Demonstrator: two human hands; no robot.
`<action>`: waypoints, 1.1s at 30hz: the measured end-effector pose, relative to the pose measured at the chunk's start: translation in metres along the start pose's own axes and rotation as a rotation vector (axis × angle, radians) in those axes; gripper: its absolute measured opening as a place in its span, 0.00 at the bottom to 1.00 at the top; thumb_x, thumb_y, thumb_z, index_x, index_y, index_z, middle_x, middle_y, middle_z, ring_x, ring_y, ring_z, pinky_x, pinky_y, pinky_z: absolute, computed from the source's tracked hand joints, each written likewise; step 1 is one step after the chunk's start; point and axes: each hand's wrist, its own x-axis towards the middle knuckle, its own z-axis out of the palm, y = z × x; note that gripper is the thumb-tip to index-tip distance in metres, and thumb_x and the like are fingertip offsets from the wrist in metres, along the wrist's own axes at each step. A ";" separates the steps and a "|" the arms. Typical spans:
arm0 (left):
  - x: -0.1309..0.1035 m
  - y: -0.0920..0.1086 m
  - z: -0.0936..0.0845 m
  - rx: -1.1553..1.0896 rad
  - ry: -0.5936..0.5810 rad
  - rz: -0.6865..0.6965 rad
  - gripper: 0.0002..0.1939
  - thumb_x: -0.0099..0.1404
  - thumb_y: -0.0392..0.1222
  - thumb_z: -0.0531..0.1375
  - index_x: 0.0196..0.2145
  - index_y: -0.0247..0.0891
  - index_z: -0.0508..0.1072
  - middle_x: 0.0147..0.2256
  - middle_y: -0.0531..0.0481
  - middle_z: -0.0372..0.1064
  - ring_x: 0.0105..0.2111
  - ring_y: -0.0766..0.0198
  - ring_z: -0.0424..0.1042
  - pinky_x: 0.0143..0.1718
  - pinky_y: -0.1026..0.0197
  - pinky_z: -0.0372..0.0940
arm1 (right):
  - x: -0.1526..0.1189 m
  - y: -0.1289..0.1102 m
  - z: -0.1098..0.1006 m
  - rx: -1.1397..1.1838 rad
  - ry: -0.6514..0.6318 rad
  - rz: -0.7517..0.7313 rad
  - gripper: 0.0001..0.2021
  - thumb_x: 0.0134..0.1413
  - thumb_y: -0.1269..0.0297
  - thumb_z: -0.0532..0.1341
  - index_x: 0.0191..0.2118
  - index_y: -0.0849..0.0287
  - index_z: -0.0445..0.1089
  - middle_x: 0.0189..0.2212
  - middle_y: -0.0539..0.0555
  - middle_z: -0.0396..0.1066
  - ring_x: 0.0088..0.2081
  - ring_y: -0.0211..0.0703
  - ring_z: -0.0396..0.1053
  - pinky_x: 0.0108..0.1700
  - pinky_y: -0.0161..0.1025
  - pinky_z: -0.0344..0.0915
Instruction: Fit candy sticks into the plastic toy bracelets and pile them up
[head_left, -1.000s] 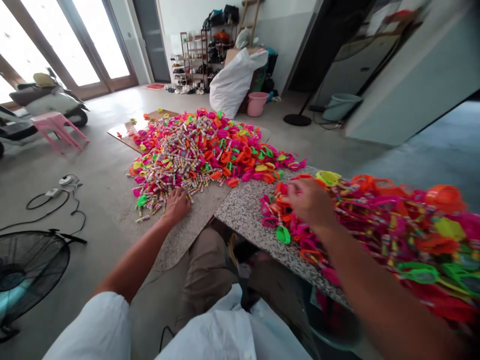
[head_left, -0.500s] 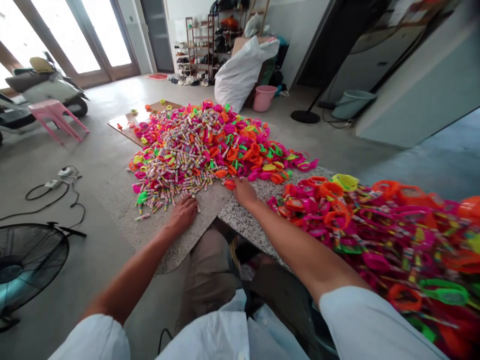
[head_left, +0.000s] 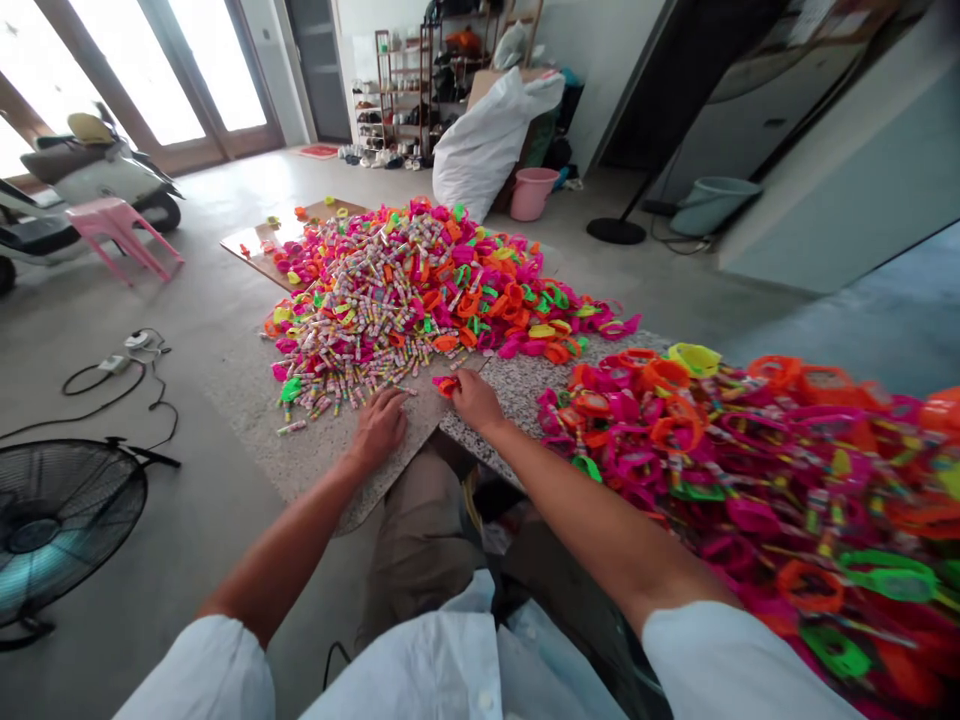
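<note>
Pinched by the right hand (head_left: 478,403), a pink-and-orange plastic piece (head_left: 445,385) has been brought nearer the left hand (head_left: 379,428), at whose fingertips a small tube (head_left: 406,390) is seen, grip unclear; beyond both, a bright heap (head_left: 397,285) is spread.

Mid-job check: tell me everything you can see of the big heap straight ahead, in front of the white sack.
The heap is a loose, uneven mound of shiny, plastic-looking pieces in pink, orange, green and yellow, with pale, patterned little sticks strewn over its near left side. It spreads across speckled slabs, its far left edge on a brown board. The left hand is at its near edge; contact is unclear.
</note>
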 end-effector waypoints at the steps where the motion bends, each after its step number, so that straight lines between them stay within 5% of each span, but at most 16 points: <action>1: 0.000 0.004 0.002 -0.067 0.024 -0.051 0.18 0.75 0.41 0.58 0.59 0.41 0.75 0.57 0.39 0.74 0.58 0.51 0.72 0.64 0.44 0.66 | -0.003 -0.005 0.004 0.026 0.009 -0.010 0.14 0.65 0.73 0.57 0.53 0.62 0.72 0.50 0.64 0.76 0.51 0.52 0.73 0.56 0.44 0.67; 5: 0.001 0.017 0.017 -0.447 0.068 -0.338 0.21 0.70 0.48 0.65 0.57 0.39 0.76 0.48 0.42 0.77 0.37 0.60 0.75 0.42 0.57 0.72 | -0.016 -0.029 0.022 0.140 0.015 -0.068 0.09 0.68 0.68 0.58 0.49 0.59 0.73 0.45 0.59 0.78 0.47 0.48 0.75 0.53 0.41 0.69; 8: 0.000 0.014 0.020 -0.575 0.074 -0.428 0.18 0.68 0.51 0.66 0.49 0.37 0.78 0.40 0.45 0.78 0.35 0.62 0.74 0.40 0.60 0.69 | -0.020 -0.046 0.030 0.214 -0.033 -0.120 0.08 0.67 0.68 0.60 0.48 0.58 0.75 0.45 0.56 0.80 0.44 0.45 0.76 0.51 0.39 0.70; 12: -0.016 -0.002 0.001 -0.543 0.145 -0.497 0.14 0.69 0.51 0.61 0.42 0.37 0.78 0.34 0.49 0.75 0.33 0.63 0.72 0.38 0.62 0.66 | -0.016 -0.057 0.032 0.251 -0.105 -0.118 0.13 0.65 0.72 0.59 0.52 0.58 0.76 0.46 0.54 0.81 0.41 0.41 0.78 0.48 0.36 0.72; 16: -0.038 -0.014 -0.027 -0.487 0.172 -0.554 0.13 0.69 0.50 0.61 0.37 0.37 0.77 0.32 0.51 0.73 0.31 0.65 0.69 0.35 0.64 0.64 | -0.009 -0.067 0.037 0.187 -0.127 -0.054 0.13 0.66 0.71 0.58 0.51 0.60 0.77 0.48 0.58 0.80 0.48 0.46 0.77 0.55 0.41 0.70; 24: -0.071 -0.007 -0.059 -0.359 0.002 -0.484 0.07 0.64 0.45 0.65 0.36 0.39 0.79 0.31 0.52 0.73 0.31 0.64 0.69 0.37 0.62 0.65 | -0.009 -0.090 0.054 0.124 -0.194 0.105 0.05 0.61 0.68 0.64 0.41 0.60 0.77 0.51 0.67 0.77 0.54 0.59 0.75 0.57 0.48 0.68; 29: -0.081 0.006 -0.063 -0.143 -0.066 -0.342 0.10 0.69 0.48 0.65 0.33 0.40 0.80 0.42 0.44 0.77 0.44 0.57 0.75 0.52 0.56 0.67 | -0.023 -0.083 0.040 0.280 -0.219 0.195 0.05 0.60 0.65 0.64 0.32 0.58 0.71 0.33 0.57 0.78 0.40 0.51 0.78 0.45 0.41 0.70; 33: -0.076 0.010 -0.053 -0.089 0.078 -0.565 0.17 0.65 0.51 0.69 0.24 0.40 0.73 0.35 0.46 0.75 0.38 0.59 0.73 0.47 0.57 0.67 | -0.056 -0.078 0.023 0.484 -0.249 0.196 0.04 0.58 0.62 0.61 0.36 0.55 0.66 0.25 0.48 0.74 0.25 0.41 0.72 0.31 0.35 0.67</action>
